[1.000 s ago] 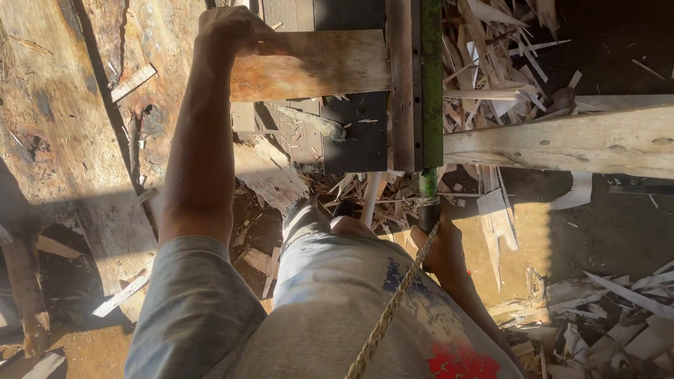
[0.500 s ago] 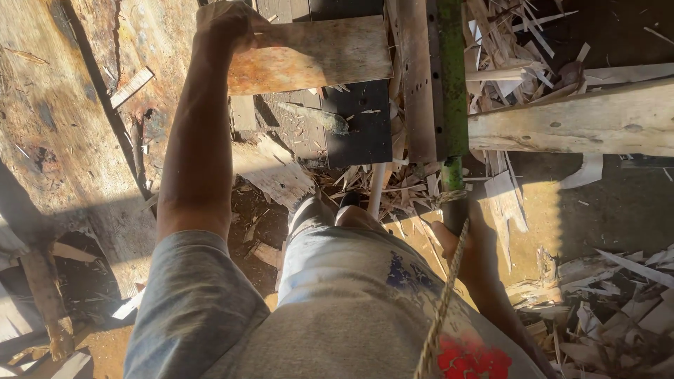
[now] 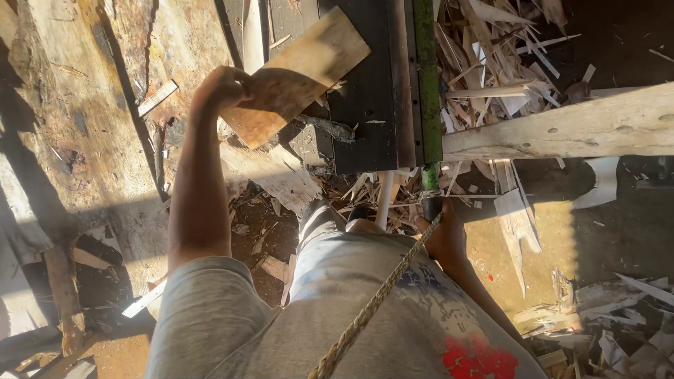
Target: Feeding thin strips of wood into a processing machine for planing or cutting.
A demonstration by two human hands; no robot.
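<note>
- since the earlier frame, wood board (image 3: 298, 74) has tilted from level to a slant, its far corner over the dark worktop (image 3: 365, 105).
- left hand (image 3: 221, 88) fingers closed on the board's near edge.
- right hand (image 3: 442, 238) fingers wrapped around the green bar (image 3: 426, 77), rope (image 3: 372, 305) beside it.
- scrap pile (image 3: 491, 63) crowds the right edge.

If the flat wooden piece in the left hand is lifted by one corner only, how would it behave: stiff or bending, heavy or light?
The thin wooden board looks stiff: held at one end by the left hand, it stays flat with no sag. It is probably light, since one hand holds it tilted. Its surface looks rough, so slipping seems unlikely.
</note>
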